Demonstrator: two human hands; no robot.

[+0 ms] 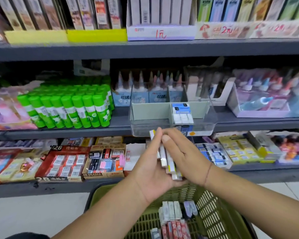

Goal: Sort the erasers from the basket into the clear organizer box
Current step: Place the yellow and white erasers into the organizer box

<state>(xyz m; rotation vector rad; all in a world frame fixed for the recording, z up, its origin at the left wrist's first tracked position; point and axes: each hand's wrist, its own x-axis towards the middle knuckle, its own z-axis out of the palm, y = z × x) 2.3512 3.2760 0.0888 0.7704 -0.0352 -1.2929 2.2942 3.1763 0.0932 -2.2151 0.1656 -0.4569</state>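
Note:
Both hands hold a stack of white and yellow erasers [167, 159] between them, above the green basket [212, 209]. My left hand [150, 163] cradles the stack from the left, fingers up along its side. My right hand [181, 149] presses flat against its right side. The clear organizer box [145, 125] sits on the middle shelf just beyond the hands, with grey dividers. One compartment holds blue-and-white erasers [182, 112]. More erasers [173, 214], white and red, lie in the basket below.
Green glue sticks [67, 107] stand left of the organizer box. Open cartons of erasers [86, 159] fill the lower shelf behind the hands. Glue bottles [145, 88] stand behind the box. Notebooks line the top shelf.

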